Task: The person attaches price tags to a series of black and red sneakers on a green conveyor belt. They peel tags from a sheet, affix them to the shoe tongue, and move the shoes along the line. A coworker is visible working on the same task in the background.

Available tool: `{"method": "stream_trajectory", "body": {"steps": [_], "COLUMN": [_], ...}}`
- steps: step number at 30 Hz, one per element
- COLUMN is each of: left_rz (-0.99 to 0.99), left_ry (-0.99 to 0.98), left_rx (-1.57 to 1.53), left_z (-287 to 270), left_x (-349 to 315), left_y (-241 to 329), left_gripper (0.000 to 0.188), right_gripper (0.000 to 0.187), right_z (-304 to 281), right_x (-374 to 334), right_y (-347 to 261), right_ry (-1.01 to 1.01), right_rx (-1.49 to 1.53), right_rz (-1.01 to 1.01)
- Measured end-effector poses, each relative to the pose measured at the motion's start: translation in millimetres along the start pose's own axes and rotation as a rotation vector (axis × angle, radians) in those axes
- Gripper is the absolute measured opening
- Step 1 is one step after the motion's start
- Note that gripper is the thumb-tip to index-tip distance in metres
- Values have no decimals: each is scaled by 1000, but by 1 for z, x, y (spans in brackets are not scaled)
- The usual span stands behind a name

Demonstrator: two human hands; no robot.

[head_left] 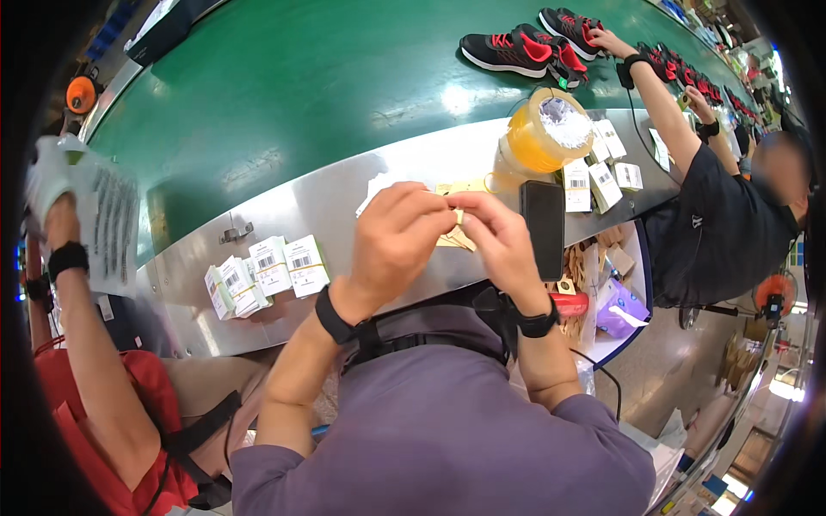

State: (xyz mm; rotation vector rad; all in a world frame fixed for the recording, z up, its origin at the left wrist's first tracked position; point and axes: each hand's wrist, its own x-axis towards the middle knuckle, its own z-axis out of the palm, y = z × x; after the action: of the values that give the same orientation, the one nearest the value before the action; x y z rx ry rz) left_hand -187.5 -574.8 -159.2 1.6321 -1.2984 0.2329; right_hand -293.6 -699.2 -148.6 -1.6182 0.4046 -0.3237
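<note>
Above the metal edge of the table, my left hand (394, 245) and my right hand (499, 242) meet fingertip to fingertip. Both are closed in a pinch around a small pale-yellow piece (459, 218), too small to name. Below the fingers lie yellowish paper tags (467, 187), partly hidden by my hands. A black phone (542, 230) rests just right of my right hand. Past it stands a tape roll (549, 133) with clear yellow sides and white strands in its core.
Bundled white barcode labels (268, 265) lie at the left, and more label stacks (594, 182) at the right. Black-and-red sneakers (508, 53) sit on the green conveyor (318, 95). A co-worker (714, 215) reaches over shoes at right; another (103, 378) works at left. A bin (641, 267) holds papers.
</note>
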Motion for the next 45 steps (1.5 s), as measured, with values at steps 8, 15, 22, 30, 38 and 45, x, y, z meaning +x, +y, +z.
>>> {"method": "stream_trajectory", "body": {"steps": [8, 15, 22, 30, 38, 45], "left_rz": [528, 323, -173, 72, 123, -297], "left_ry": [-350, -501, -434, -477, -658, -873], "left_rx": [273, -96, -60, 73, 101, 27], "left_z": [-2, 51, 211, 262, 257, 271], "left_x": [51, 133, 244, 236, 238, 247], "left_y": [-2, -51, -174, -192, -161, -162], "left_gripper": [16, 16, 31, 27, 41, 53], "right_gripper": [8, 11, 10, 13, 15, 14], "right_z": [-33, -63, -73, -94, -97, -85], "right_x": [9, -3, -15, -11, -1, -8], "right_y": [2, -5, -15, -3, 2, -17], "right_ry": [171, 408, 334, 161, 120, 72], "right_rx": [-226, -40, -97, -173, -275, -303], "right_rz": [-236, -92, 35, 95, 153, 107]}}
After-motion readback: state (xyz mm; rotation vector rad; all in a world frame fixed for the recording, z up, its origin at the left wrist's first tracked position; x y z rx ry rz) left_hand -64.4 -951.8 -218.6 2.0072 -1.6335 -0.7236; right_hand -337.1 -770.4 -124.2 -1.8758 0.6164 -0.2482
